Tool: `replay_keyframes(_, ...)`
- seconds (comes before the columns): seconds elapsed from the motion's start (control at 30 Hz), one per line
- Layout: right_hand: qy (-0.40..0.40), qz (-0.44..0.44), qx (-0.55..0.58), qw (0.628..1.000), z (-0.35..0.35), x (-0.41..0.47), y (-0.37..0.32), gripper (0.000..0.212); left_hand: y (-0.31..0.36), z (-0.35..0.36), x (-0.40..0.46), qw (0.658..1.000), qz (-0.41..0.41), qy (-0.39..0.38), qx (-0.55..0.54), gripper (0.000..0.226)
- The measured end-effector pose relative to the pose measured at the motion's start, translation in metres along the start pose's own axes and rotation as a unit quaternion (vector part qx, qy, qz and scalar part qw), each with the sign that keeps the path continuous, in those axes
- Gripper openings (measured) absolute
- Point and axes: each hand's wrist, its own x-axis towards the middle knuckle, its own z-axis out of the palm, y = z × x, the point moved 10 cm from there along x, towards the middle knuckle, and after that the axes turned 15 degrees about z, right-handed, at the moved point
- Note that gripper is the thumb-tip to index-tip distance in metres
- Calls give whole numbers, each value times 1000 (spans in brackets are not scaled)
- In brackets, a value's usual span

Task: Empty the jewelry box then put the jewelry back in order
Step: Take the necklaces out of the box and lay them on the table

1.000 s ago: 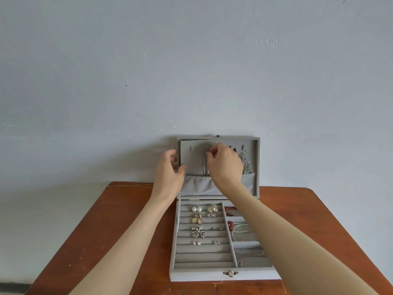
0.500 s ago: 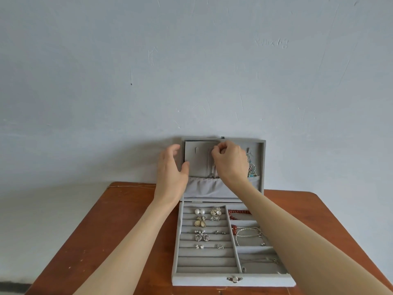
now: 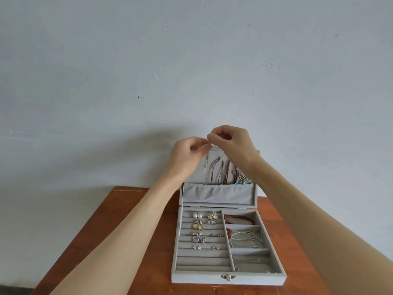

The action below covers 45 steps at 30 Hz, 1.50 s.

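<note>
fingers [image 3: 209,139] of both hands pinched above necklaces [image 3: 221,171] in lid [image 3: 219,196]

Plain home corner: wooden table [image 3: 127,220] against scuffed painted wall [image 3: 191,71].

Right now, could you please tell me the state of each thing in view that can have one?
Jewelry box: open, lid upright.
Clasp: unfastened.
Lid pocket: necklaces hang into it.
Earring rows: partly filled.
Red bead bracelet: in the top right compartment.
Left hand: fingers pinched at the lid's top.
Right hand: fingers pinched there too.
</note>
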Motion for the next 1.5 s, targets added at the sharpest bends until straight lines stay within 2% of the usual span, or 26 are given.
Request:
replay_keyframes(0.17,-21,7,-1,1000,0,-18,-16,14,13,-18,-12,995,-15,-8,-99,8)
replay_keyframes(0.33,-60,16,-26,998,13,-36,-32,14,31,-53,-24,995,-4,-4,-95,12)
replay_keyframes(0.5,-101,16,-40,994,33,-50,-47,18,38,-70,-36,988,-48,-17,-144,14)
replay_keyframes(0.7,-125,52,57,989,51,-60,-42,15,33,-97,-49,991,-77,-11,-111,20)
replay_keyframes(0.8,-138,64,77,985,59,-63,-37,11,27,-102,-58,983,-98,-28,-154,23)
replay_keyframes(0.9,-193,83,109,972,73,-66,-28,12,18,-106,-69,971,-108,-48,-207,27)
replay_keyframes(1.03,-240,102,107,959,96,-72,-5,16,-6,-117,-83,955,-125,-19,-269,27)
replay_keyframes(1.13,-230,146,63,960,111,-72,28,10,-35,-131,-95,968,-152,-8,-198,26)
replay_keyframes(1.23,-186,171,-18,967,122,-67,59,15,-66,-150,-109,984,-171,-26,-48,26)
replay_keyframes(1.33,-119,164,-83,976,134,-59,79,18,-92,-167,-117,980,-162,-49,103,25)
replay_keyframes(1.5,-44,174,-79,981,163,-46,110,10,-142,-190,-128,968,-199,-11,153,26)
